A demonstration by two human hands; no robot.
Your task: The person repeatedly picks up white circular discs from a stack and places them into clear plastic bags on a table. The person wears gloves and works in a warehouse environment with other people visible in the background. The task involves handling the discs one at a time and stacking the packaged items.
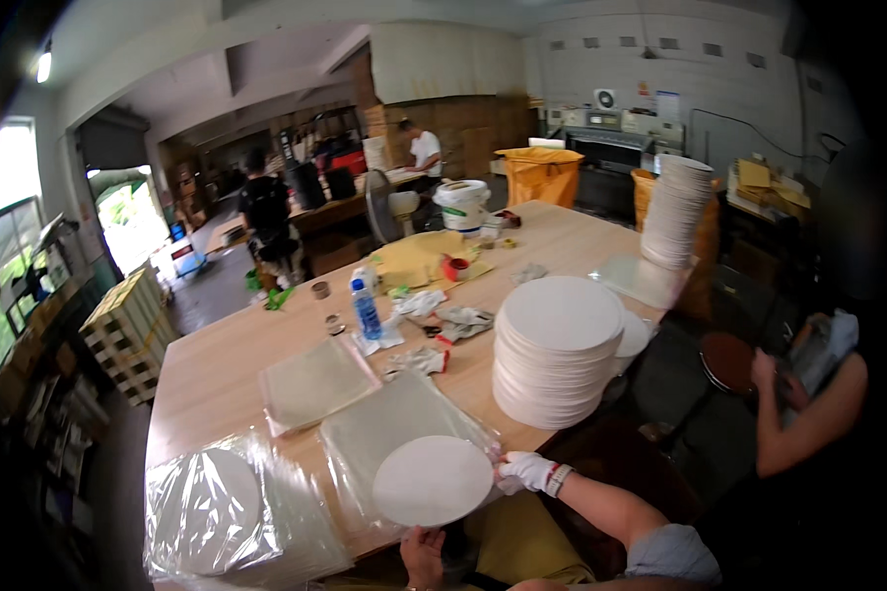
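Note:
A round white disc (434,481) is held in front of me, over a stack of clear plastic bags (384,419) at the table's near edge. My bare left hand (422,559) grips its near edge from below, fingers closed. At the disc's right side, my right hand (525,473), in a white glove, closes on the rim; its fingertips are partly hidden. Just beyond that hand stands a tall stack of similar discs (557,350). To the left lies another white disc (212,507) inside shiny clear plastic.
The wooden table (212,379) carries a second bag pile (320,382), a blue-labelled bottle (366,310), work gloves (424,362), yellow paper (419,258), a red tape roll (454,267), a white bucket (461,205) and a farther disc stack (676,212). A person's arm (808,424) is at right beside a stool (729,361).

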